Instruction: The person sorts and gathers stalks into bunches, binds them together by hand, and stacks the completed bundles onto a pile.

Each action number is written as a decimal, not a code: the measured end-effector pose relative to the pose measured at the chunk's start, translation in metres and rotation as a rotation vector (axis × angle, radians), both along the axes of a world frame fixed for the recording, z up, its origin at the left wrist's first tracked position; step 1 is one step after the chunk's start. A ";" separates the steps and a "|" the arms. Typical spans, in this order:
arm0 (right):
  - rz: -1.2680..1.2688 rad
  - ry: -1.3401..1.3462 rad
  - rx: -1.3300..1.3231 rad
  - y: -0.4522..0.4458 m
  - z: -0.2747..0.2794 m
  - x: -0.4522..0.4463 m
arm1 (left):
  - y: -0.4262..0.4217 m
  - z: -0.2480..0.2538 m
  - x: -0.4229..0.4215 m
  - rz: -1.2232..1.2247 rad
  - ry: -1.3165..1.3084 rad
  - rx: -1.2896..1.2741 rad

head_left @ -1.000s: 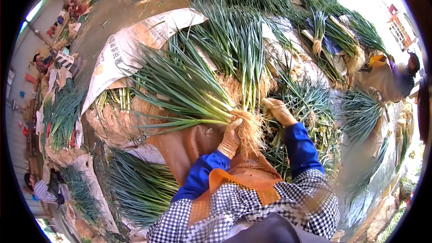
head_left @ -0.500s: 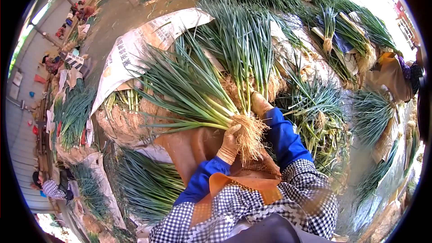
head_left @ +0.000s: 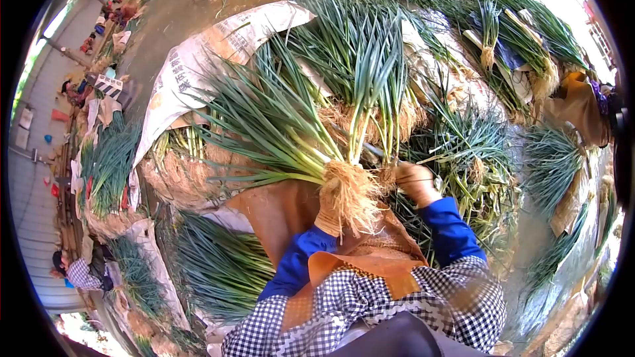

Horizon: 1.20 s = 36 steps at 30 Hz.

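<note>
My left hand (head_left: 327, 217) is closed around the root end of a fanned bunch of long green onions with pale stems (head_left: 305, 139), near and central; straw-coloured stringy roots (head_left: 350, 192) hide my fingers. My right hand (head_left: 415, 182), curled, is just right; I cannot tell what it holds. A slack left grip could spill stalks; tangled roots could snag.

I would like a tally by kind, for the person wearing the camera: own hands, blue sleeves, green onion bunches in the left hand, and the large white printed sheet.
Left hand and right hand: 2
Left blue sleeve and right blue sleeve: 2
Green onion bunch: 1
White printed sheet: 1
Total: 6
</note>
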State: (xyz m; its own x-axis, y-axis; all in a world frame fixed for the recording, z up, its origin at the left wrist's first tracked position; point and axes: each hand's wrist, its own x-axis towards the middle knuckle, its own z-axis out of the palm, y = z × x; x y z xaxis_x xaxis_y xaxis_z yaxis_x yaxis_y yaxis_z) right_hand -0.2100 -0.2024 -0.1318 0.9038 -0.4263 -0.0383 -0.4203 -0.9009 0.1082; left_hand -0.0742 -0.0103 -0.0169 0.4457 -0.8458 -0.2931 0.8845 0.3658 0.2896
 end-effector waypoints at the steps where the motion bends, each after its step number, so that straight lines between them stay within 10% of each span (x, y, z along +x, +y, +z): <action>1: -0.181 -0.166 0.373 -0.035 0.009 -0.032 | 0.000 0.003 0.001 0.029 0.058 0.050; 3: -0.591 -0.116 0.283 -0.088 -0.002 -0.086 | 0.002 0.018 0.002 0.013 0.077 -0.017; 6: -0.567 -0.457 0.304 -0.061 0.072 -0.041 | 0.004 0.045 0.008 0.018 0.095 -0.205; 9: -0.369 -0.674 0.524 -0.032 0.062 0.027 | 0.004 -0.052 0.030 -0.223 -0.083 -0.374; 15: -0.234 -0.484 0.487 -0.039 0.025 0.083 | 0.011 -0.081 0.015 0.009 -0.169 0.060; 18: -0.281 -0.876 1.565 -0.024 0.078 0.072 | 0.004 -0.031 0.009 -0.067 -0.078 -0.036; 21: -0.433 -0.763 1.830 0.007 0.116 0.067 | -0.006 -0.034 -0.001 -0.203 0.058 -0.170; 24: -0.282 -0.980 1.567 0.011 0.039 0.081 | -0.013 -0.035 -0.012 -0.110 0.000 -0.022; 27: -0.484 -0.968 1.839 0.007 0.109 0.060 | -0.007 -0.037 -0.011 -0.113 0.018 -0.043; 31: -0.159 -1.232 1.844 -0.004 0.103 0.035 | -0.014 -0.027 -0.014 -0.143 0.025 -0.165; 36: -0.277 -0.887 1.445 0.038 0.087 0.030 | -0.022 -0.027 -0.022 -0.226 0.141 -0.195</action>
